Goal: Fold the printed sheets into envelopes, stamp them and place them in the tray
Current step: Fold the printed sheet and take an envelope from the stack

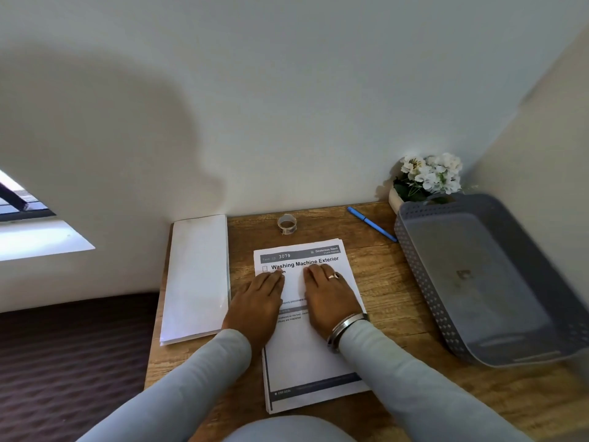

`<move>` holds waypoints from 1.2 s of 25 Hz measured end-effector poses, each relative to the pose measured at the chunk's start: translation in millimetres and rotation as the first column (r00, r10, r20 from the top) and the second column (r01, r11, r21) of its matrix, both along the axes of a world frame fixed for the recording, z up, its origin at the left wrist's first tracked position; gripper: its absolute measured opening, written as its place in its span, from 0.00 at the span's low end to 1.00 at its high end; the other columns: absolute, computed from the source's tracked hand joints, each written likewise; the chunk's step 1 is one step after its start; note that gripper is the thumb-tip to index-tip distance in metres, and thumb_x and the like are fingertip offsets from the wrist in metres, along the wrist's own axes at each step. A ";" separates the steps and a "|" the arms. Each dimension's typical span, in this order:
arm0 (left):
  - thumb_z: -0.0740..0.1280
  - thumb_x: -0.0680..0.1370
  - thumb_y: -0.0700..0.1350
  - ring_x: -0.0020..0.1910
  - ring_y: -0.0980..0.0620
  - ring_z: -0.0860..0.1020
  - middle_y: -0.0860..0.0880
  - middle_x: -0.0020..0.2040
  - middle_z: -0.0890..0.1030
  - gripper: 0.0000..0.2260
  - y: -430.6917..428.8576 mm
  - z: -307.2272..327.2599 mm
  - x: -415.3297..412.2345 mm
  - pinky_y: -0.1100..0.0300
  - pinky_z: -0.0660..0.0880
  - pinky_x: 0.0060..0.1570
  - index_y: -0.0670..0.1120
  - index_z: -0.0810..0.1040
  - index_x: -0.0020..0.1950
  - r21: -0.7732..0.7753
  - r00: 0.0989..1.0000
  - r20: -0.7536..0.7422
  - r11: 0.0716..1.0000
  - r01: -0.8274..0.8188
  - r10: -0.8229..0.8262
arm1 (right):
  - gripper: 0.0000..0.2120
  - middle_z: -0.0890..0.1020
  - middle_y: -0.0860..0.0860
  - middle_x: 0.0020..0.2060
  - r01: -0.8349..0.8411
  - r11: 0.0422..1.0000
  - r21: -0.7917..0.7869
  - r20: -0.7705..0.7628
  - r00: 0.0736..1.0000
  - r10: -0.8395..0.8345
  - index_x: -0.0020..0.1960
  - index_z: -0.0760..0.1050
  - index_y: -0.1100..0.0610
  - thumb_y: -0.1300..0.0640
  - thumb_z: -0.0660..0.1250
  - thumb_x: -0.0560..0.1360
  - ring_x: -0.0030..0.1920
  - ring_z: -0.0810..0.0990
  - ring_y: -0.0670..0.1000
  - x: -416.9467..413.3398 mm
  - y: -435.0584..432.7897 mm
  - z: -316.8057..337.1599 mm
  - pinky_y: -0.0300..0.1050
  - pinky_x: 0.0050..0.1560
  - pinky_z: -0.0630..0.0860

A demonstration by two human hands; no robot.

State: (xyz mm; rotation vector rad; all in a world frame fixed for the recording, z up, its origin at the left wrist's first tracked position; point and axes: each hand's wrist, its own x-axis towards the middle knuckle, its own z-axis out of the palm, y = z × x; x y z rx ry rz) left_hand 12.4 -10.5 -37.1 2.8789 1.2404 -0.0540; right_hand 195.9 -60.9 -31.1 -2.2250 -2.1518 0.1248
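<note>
Both sleeves (178, 378) reach forward; left hand (255, 301) and right hand (328, 295) lie flat, fingers spread, grasping nothing, on the printed sheets (306, 362).

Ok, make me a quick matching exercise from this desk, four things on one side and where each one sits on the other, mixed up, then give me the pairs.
Things:
1. tape roll
2. pen
3. tray
4. envelopes

Places:
A. right side of the desk, in front of the flowers
B. left edge of the desk, beside the printed sheets
C. near the wall, straight beyond the sheets
D. between the tape roll and the tray

Pairs: 1-C, 2-D, 3-A, 4-B
</note>
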 end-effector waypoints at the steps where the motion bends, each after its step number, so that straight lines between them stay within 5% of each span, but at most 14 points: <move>1: 0.79 0.70 0.49 0.64 0.40 0.78 0.42 0.67 0.78 0.29 -0.9 0.6 -0.4 0.45 0.74 0.61 0.41 0.77 0.68 -0.014 1.000 -0.012 1.000 -0.002 0.002 | 0.27 0.75 0.58 0.66 0.035 0.999 -0.007 0.010 0.999 -0.035 0.72 0.69 0.62 0.57 0.63 0.74 0.65 0.73 0.61 12.0 -1.1 2.0 0.56 0.65 0.74; 6: 0.76 0.72 0.48 0.67 0.37 0.75 0.39 0.69 0.75 0.30 -7.5 9.6 13.7 0.41 0.71 0.65 0.40 0.73 0.71 -0.073 0.999 -0.042 0.997 -0.023 0.020 | 0.26 0.73 0.56 0.69 0.120 0.992 -0.027 0.046 0.992 -0.119 0.73 0.69 0.59 0.56 0.64 0.76 0.69 0.71 0.60 51.9 -11.1 5.6 0.58 0.67 0.71; 11: 0.60 0.82 0.49 0.73 0.39 0.62 0.42 0.74 0.63 0.27 -2.3 22.4 62.7 0.43 0.61 0.73 0.46 0.57 0.79 -0.074 1.000 0.004 0.997 -0.017 0.018 | 0.27 0.69 0.54 0.73 0.134 0.988 -0.074 0.043 0.990 -0.131 0.76 0.65 0.57 0.53 0.63 0.78 0.73 0.66 0.59 48.4 -10.4 9.6 0.58 0.71 0.68; 19: 0.63 0.79 0.60 0.66 0.39 0.73 0.44 0.67 0.76 0.23 15.4 7.0 -4.1 0.40 0.71 0.64 0.50 0.75 0.71 0.003 0.994 0.068 0.996 -0.085 0.084 | 0.25 0.71 0.53 0.71 0.125 0.990 -0.064 0.018 0.992 -0.124 0.74 0.68 0.57 0.52 0.61 0.79 0.72 0.67 0.59 52.9 -11.3 6.8 0.58 0.70 0.69; 25: 0.63 0.78 0.62 0.63 0.42 0.74 0.45 0.64 0.76 0.25 13.4 6.3 -24.2 0.44 0.74 0.59 0.48 0.77 0.69 0.010 0.985 0.110 0.991 -0.136 0.134 | 0.25 0.76 0.59 0.65 0.081 0.996 -0.032 0.128 0.989 -0.076 0.70 0.72 0.62 0.54 0.65 0.75 0.66 0.73 0.62 31.9 -7.4 6.6 0.62 0.69 0.69; 30: 0.62 0.79 0.64 0.64 0.43 0.74 0.46 0.65 0.76 0.26 13.7 6.0 -22.5 0.44 0.72 0.63 0.51 0.76 0.70 -0.014 0.979 0.098 0.984 -0.177 0.178 | 0.27 0.75 0.61 0.67 -0.053 0.998 -0.025 -0.018 0.998 0.053 0.72 0.70 0.63 0.55 0.67 0.74 0.68 0.72 0.63 -41.6 -0.7 -5.4 0.59 0.69 0.71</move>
